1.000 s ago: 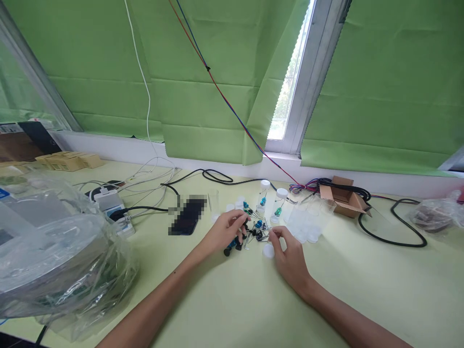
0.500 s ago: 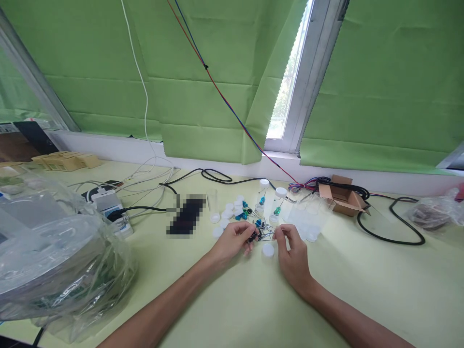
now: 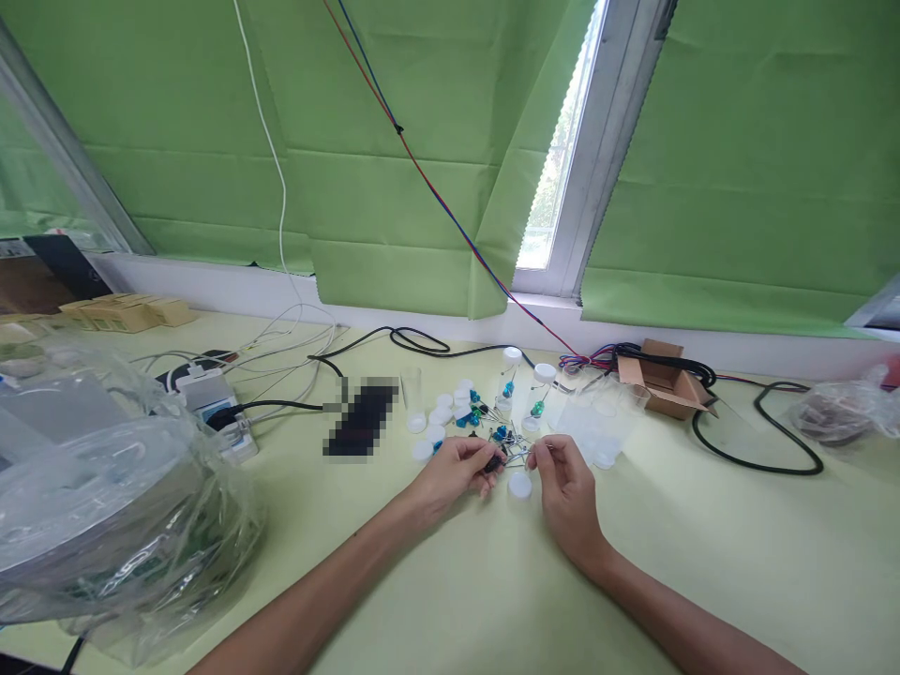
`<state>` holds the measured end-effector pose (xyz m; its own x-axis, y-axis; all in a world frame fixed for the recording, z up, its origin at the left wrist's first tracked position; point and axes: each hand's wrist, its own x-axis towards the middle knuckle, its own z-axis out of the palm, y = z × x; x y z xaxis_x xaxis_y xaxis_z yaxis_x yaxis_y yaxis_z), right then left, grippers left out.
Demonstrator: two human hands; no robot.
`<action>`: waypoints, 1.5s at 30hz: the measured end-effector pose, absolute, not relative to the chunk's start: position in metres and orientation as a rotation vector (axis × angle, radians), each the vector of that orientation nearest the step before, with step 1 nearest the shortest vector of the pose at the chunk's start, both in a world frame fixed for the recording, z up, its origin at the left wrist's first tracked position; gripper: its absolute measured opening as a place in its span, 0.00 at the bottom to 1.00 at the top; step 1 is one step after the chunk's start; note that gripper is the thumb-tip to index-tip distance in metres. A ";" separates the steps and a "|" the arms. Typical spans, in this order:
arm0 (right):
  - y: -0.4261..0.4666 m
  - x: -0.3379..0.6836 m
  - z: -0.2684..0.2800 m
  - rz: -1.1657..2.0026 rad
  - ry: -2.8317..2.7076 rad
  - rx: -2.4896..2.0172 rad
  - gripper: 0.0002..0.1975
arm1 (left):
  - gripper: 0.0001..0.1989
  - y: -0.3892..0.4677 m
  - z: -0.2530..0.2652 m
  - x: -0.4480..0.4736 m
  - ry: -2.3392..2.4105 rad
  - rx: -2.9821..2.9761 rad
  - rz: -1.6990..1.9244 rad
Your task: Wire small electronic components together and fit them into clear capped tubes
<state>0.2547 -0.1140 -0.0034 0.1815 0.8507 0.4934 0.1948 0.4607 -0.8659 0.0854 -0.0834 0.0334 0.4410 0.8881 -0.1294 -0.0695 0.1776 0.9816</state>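
Observation:
My left hand (image 3: 460,469) pinches a small black piece (image 3: 495,461) between thumb and fingers; its exact kind is too small to tell. Facing it, my right hand (image 3: 566,483) has thumb and fingertips closed together, and what they hold is too thin to make out. Between and beyond the hands lies a loose pile of thin metal rods with blue and black ends (image 3: 502,434). A round white cap (image 3: 519,485) rests on the table just below the gap between the hands. Behind the pile stand two clear tubes with white caps, one holding a green-ended piece (image 3: 538,409).
Several white caps (image 3: 442,409) and an uncapped clear tube (image 3: 412,403) sit left of the pile. Clear tubes lie together (image 3: 597,417) at right, near an open cardboard box (image 3: 662,382). A large plastic-wrapped object (image 3: 127,497) fills the left side; a power strip (image 3: 229,412) and cables lie behind.
The black piece has turned slightly in my left hand, and the left fingers have shifted a little. My right hand stays nearly in place, still pinched.

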 end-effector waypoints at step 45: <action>-0.108 0.255 -0.001 0.663 -1.331 -1.086 0.13 | 0.22 -0.086 0.031 0.088 0.741 1.226 0.792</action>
